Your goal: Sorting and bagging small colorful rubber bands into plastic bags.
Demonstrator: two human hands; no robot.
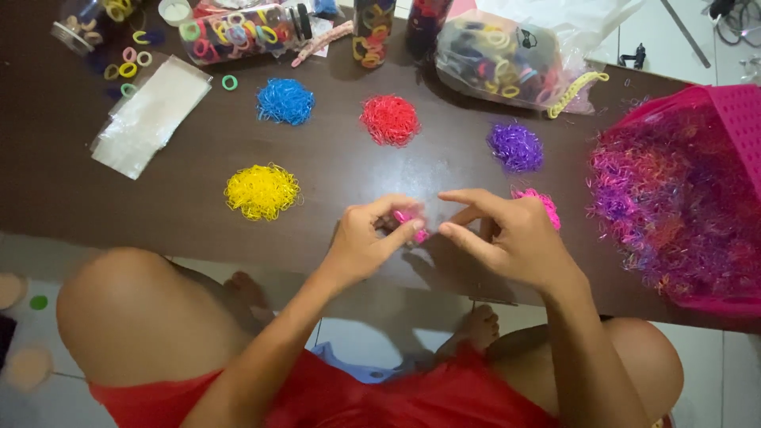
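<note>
My left hand [371,236] pinches a few small pink elastic bands [414,229] between thumb and fingers near the front edge of a dark brown table [333,170]. My right hand [507,231] meets it from the right, with thumb and forefinger apart at the same pink bands. A small heap of pink bands [545,203] lies just behind my right hand, partly hidden by it. Sorted heaps lie further back: yellow [261,191], blue [285,101], red [389,120] and purple [516,147].
A pink basket [733,107] at the right is heaped with mixed pink, purple and orange bands [674,198]. At the back stand jars [238,32] and a clear bag [499,59] of coloured hair ties. Clear plastic sleeves [151,115] lie at the left. My bare knees are under the table edge.
</note>
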